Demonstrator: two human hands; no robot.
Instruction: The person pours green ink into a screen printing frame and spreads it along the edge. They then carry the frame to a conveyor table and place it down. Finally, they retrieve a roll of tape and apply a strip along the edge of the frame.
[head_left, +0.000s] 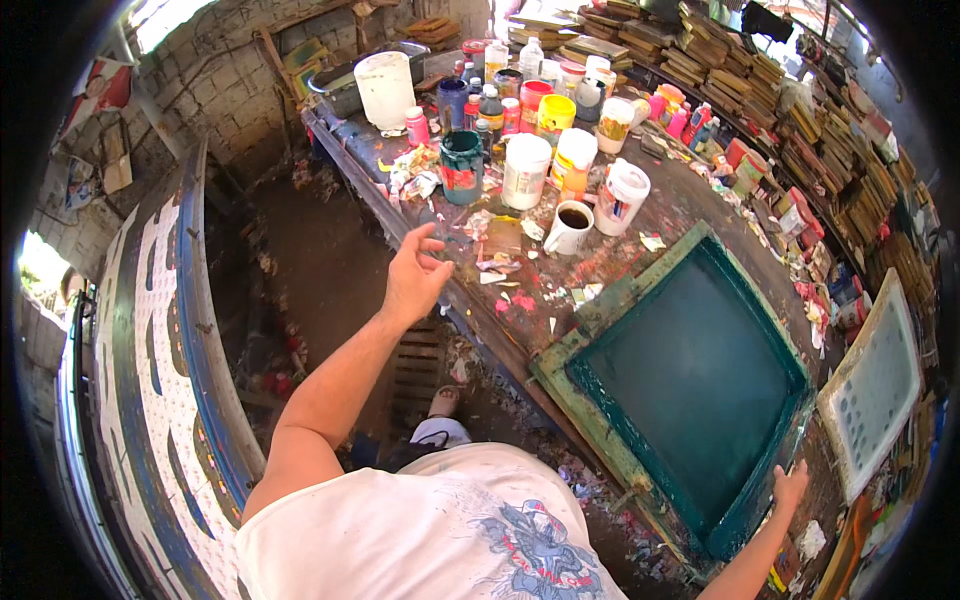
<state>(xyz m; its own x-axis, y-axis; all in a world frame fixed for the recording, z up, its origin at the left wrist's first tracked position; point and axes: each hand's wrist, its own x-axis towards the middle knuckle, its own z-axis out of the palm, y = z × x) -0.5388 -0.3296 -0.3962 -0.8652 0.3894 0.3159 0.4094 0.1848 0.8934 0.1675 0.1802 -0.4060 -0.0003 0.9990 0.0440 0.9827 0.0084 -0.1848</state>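
Note:
My left hand point(416, 275) hangs in the air by the table's left edge, its fingers loosely bent and apart, with nothing in them. To its right, on the table, stand a white mug of dark liquid point(571, 228) and several paint tubs. A large screen-printing frame point(597, 412) lies at an angle on the table's near right part. Its mesh point(690, 370) is teal, with thick teal ink along the inner sides. My right hand point(790, 487) is at the frame's right outer side, thumb and a finger apart. Whether it touches the frame is hard to tell.
A dark green paint jar point(462, 168), a white bucket point(385, 92) and many bottles crowd the table's far end. Paint-stained scraps litter the tabletop point(640, 262). A second, pale screen frame point(875, 385) leans at right. Stacked frames point(740, 70) line the wall. A patterned board point(165, 370) stands left.

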